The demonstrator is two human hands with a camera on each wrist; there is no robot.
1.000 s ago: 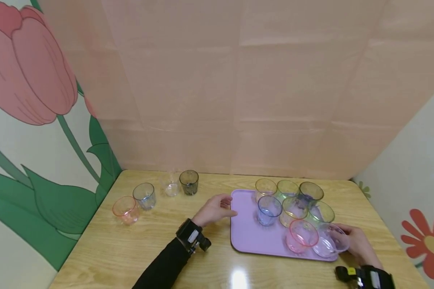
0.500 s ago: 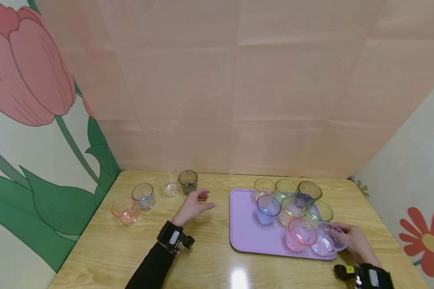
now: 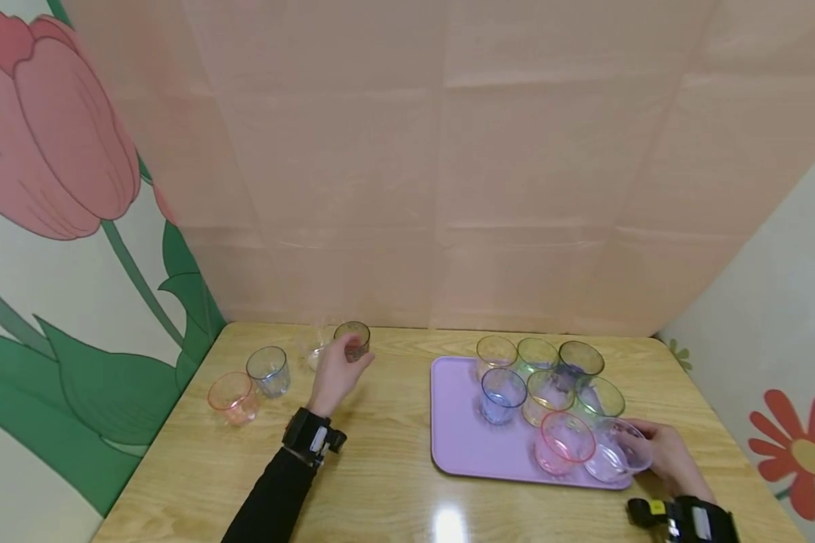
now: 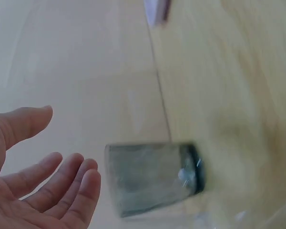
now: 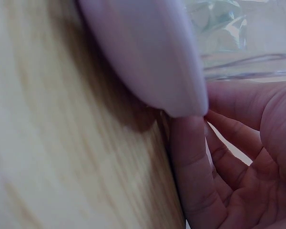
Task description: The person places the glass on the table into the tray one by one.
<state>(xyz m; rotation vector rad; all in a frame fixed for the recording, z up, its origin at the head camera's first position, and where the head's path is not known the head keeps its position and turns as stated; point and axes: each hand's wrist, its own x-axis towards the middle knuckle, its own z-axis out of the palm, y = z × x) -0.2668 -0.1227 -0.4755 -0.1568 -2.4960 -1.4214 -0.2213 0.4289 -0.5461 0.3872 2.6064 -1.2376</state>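
Grey glass (image 4: 150, 179): upright nr back edge of table (image 3: 394, 475), well L of purple tray (image 3: 462, 445).
L hand (image 3: 338, 377): mine; thumb & fingers apart, gripping nothing; just short of grey glass's rim (L-wrist view).
R hand (image 3: 667, 454): mine; pinches purple tray's edge at nr R corner, thumb above, finger below; can't tell if thumb also touches clear glass.
Tray, back row (L–R): yellow glass (image 3: 496, 353), green glass (image 3: 537, 353), dark glass (image 3: 581, 359).
Tray, mid row: blue glass (image 3: 502, 400), 2nd yellow glass (image 3: 548, 401), 2nd green glass (image 3: 601, 398).
Tray, front: pink glass (image 3: 564, 445), clear glass (image 3: 610, 454).
Table, L side: orange-pink glass (image 3: 234, 401), blue-grey glass (image 3: 269, 373); colourless glass (image 3: 314, 354) beside grey glass, partly hidden by L hand.
Backdrop: tan sheet (image 3: 441, 166).
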